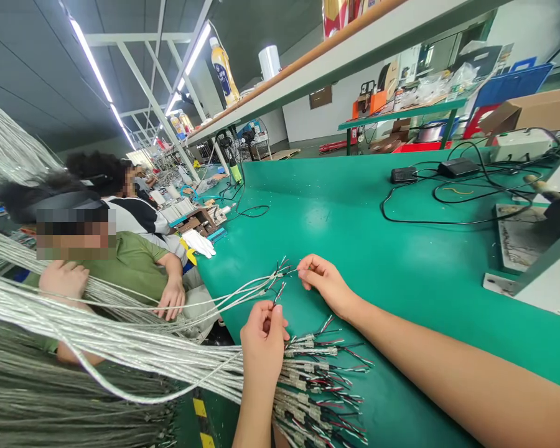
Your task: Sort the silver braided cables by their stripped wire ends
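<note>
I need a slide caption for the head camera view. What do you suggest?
The left hand and right hand pinch wire ends from silver cable bundles over a green workbench.

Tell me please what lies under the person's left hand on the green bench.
Silver braided cables pass under the left hand, and their stripped colored wire ends come out beyond it on the green bench. The part beneath the palm is covered.

Left hand (pixel 264 342) and right hand (pixel 324 283) pinch stripped wires (pixel 279 280).
</note>
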Available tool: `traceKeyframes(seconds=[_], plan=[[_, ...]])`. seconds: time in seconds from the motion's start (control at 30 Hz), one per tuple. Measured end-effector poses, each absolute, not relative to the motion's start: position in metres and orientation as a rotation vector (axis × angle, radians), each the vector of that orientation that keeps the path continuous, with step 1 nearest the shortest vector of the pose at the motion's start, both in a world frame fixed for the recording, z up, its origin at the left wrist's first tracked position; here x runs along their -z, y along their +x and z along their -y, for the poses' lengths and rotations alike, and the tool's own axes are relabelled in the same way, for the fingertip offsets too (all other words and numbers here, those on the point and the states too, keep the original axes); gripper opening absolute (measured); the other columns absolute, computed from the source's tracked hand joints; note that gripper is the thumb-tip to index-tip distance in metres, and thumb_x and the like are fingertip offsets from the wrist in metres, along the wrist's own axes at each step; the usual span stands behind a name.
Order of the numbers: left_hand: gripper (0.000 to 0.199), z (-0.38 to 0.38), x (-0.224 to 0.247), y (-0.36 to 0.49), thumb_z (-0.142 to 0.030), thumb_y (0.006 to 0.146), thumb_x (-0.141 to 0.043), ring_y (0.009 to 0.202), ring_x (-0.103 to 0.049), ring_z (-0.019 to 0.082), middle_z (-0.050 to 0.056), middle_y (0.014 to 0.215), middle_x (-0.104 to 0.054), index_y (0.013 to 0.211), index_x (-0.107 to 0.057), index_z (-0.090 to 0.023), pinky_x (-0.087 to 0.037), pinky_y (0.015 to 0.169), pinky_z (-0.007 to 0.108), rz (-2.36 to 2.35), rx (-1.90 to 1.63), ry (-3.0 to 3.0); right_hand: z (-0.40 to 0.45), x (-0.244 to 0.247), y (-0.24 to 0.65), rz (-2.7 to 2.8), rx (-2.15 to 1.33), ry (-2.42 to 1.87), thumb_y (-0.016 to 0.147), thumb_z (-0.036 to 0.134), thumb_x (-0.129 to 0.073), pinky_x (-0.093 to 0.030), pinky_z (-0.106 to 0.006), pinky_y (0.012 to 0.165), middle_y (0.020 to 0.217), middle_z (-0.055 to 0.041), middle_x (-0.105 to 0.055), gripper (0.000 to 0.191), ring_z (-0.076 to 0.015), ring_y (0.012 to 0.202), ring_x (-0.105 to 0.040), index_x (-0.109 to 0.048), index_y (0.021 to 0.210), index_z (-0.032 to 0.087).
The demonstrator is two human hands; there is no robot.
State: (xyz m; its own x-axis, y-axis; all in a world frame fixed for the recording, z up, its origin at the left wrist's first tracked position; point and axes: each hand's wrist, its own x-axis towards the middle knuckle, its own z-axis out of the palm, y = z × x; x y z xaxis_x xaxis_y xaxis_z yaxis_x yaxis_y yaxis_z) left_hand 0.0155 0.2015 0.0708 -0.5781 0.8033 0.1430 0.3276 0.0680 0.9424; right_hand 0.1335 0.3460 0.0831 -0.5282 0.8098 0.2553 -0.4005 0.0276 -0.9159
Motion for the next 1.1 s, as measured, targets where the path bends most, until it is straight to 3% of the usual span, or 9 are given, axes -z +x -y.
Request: traceKeyframes(seconds=[0.27,0.5,1.1], plan=[[0.033,-0.203,-0.069,0.014,-0.05,0.085,-0.064,0.061,-0.064,0.014,-0.002,0.07,-0.062,0.093,-0.053,-0.019,-0.054,0.057,0.024,-1.892,-1.66,1.081,-0.332,-0.077,0.131,1.702,-1.583,-0.309,0.084,0.043,-0.069,-0.032,-0.026,0.054,0.066,0.0039,-0.048,0.027,-0.0111,0.059,-0.041,-0.06,0.083,0.018],[0.03,-0.203,-0.068,0.014,-0.048,0.086,-0.065,0.056,-0.06,0.011,-0.005,0.067,-0.055,0.087,-0.054,-0.02,-0.049,0.055,0.021,-1.951,-1.548,1.211,-0.331,-0.073,0.129,1.841,-1.357,-0.369,0.087,0.034,-0.065,-0.034,-0.026,0.055,0.071,0.0031,-0.052,0.016,-0.0117,0.06,-0.043,-0.063,0.095,0.02],[0.03,-0.2,-0.072,0.015,-0.052,0.092,-0.054,0.056,-0.058,0.01,-0.005,0.069,-0.054,0.09,-0.052,-0.022,-0.044,0.055,0.021,-2.043,-1.487,1.273,-0.334,-0.071,0.132,1.856,-1.408,-0.32,0.089,0.029,-0.058,-0.033,-0.026,0.058,0.068,0.0026,-0.049,0.015,-0.0125,0.063,-0.042,-0.056,0.079,0.019]])
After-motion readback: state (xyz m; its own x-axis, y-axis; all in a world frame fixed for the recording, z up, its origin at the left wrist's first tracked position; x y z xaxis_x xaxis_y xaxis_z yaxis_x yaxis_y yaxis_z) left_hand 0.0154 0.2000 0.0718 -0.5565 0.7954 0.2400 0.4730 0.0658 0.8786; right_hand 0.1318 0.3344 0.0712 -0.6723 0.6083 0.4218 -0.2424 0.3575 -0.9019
